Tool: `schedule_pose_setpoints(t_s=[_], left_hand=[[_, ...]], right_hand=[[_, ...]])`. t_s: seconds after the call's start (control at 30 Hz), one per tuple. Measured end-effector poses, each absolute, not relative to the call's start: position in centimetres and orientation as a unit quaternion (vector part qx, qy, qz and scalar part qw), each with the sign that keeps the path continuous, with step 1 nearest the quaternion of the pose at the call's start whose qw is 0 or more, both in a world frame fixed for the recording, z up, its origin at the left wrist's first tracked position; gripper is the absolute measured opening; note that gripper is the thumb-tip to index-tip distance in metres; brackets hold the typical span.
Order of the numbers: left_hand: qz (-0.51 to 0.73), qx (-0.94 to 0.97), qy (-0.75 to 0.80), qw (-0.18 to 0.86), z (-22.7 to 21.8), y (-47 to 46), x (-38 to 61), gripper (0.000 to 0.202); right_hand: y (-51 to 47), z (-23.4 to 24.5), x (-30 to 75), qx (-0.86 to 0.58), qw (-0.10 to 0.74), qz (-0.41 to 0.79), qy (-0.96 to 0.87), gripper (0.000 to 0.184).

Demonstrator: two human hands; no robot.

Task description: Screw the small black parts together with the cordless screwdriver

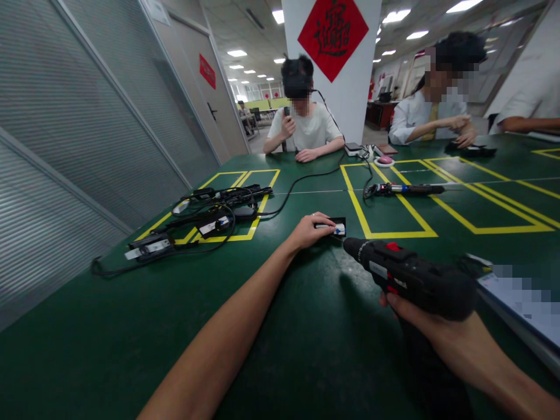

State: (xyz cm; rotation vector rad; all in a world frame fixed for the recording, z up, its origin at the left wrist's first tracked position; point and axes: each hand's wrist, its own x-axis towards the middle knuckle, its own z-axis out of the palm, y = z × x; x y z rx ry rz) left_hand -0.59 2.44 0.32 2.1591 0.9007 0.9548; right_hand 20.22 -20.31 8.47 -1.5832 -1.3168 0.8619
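My right hand [420, 318] is wrapped round the handle of a black cordless drill [415, 277] with red details. The drill points left, and a thin bit at its chuck reaches to the near edge of a small black part with a white label [340, 226]. My left hand [311, 230] grips that part and steadies it on the green table, its fingers across the left side of the part. Part of it is hidden under my fingers. Whether the bit's tip touches the part I cannot tell.
Black power adapters with cables [219, 216] lie in a heap at left. A pen-like tool with a cord [406, 189] lies beyond the drill. Yellow tape [394, 235] marks rectangles on the green table [175, 326]. A laptop-like device [520, 297] sits at right. Several people are seated across.
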Motion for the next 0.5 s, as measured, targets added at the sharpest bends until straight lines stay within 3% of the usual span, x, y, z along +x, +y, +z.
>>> schedule_pose_setpoints(t_s=[0.27,0.5], left_hand=[[0.351,0.813,0.350,0.305,0.54,2.36,-0.57,0.024],[0.357,0.814,0.337,0.311,0.40,2.60,-0.67,0.024]], right_hand=[[-20.30,8.35,20.66,-0.642,0.398,0.339,-0.560,0.034],[-20.15,8.12,20.33,-0.642,0.368,0.302,-0.601,0.055]])
